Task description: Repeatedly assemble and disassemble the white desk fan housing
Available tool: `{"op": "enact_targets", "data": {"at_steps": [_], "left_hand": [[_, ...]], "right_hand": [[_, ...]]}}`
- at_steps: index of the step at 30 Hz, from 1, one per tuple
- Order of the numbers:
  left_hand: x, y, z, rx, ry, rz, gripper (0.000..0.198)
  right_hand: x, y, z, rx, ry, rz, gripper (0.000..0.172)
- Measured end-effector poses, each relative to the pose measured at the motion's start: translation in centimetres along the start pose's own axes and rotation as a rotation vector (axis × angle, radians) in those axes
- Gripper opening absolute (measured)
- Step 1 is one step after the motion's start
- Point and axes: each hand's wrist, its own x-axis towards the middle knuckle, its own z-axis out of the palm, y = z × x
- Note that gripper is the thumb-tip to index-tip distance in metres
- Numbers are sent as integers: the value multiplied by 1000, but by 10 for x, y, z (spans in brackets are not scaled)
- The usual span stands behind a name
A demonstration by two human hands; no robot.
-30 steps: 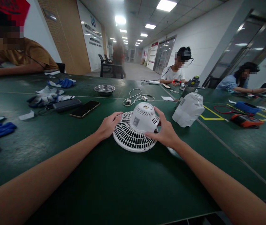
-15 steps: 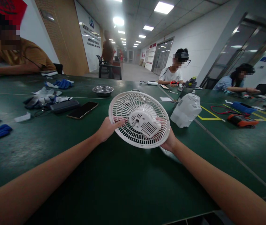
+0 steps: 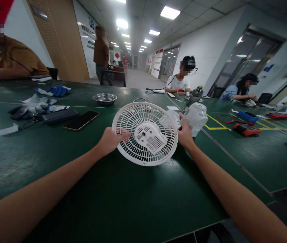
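Observation:
My left hand (image 3: 111,140) grips the left rim of a round white fan grille (image 3: 118,148), thumb over the front. The grille is tilted above the green table, its slotted motor mount and a short metal shaft facing me. My right hand (image 3: 185,133) is closed at the right rim around a white vented cover (image 3: 171,116), which shows partly behind the grille. Whether these fingers also touch the rim, I cannot tell. Just beyond my right hand stands a white plastic housing (image 3: 197,118).
A black phone (image 3: 81,120), a dark case (image 3: 59,116), gloves (image 3: 33,106) and a metal bowl (image 3: 105,98) lie to the left. A bottle (image 3: 196,94) stands behind the housing. An orange meter (image 3: 247,130) and a blue tray (image 3: 248,116) lie right. Other people sit around the table.
My right hand has come out from behind the grille to its right side, bringing the vented cover into view. The grille has shifted slightly left and down in the picture.

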Motion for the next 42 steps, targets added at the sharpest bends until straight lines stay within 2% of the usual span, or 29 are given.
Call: {"op": "enact_targets", "data": {"at_steps": [4, 7, 10, 12, 14, 16, 21, 24, 26, 29, 32, 34, 36, 39, 42], "left_hand": [[4, -5, -3, 21, 19, -41, 27], [7, -9, -6, 16, 21, -120, 28], [8, -12, -7, -11, 19, -184, 28], [9, -13, -8, -26, 14, -198, 28], [9, -13, -8, -44, 7, -204, 27], [9, -12, -7, -58, 1, -204, 23], [9, -10, -8, -74, -28, -183, 18], [10, -14, -10, -79, -42, -185, 19], [12, -18, -11, -64, -54, -187, 20], [14, -21, -12, -34, -59, -185, 22], [14, -19, -12, -9, -59, -219, 23], [13, -15, -11, 6, -69, -246, 22], [12, -11, -11, 7, -84, -255, 21], [11, -9, -11, -6, -92, -253, 22], [11, -12, -12, -13, -87, -240, 25]], "right_hand": [[4, 14, -10, -311, -4, -52, 74], [5, 14, -7, -406, 17, -100, 60], [10, 10, -15, -451, 222, -201, 51], [15, 14, -27, -492, 422, -204, 57], [20, 24, -39, -512, 582, -112, 69], [24, 40, -47, -480, 640, 0, 80], [26, 72, -46, -230, 476, 229, 102], [25, 76, -40, -190, 453, 351, 109], [24, 77, -37, -184, 428, 377, 113], [24, 77, -34, -173, 443, 383, 109], [28, 76, -34, -123, 572, 366, 103], [32, 71, -35, -56, 658, 291, 103], [35, 61, -35, 21, 690, 172, 104], [34, 42, -29, 108, 631, 56, 102], [26, 26, -17, 95, 500, 69, 101]]}}
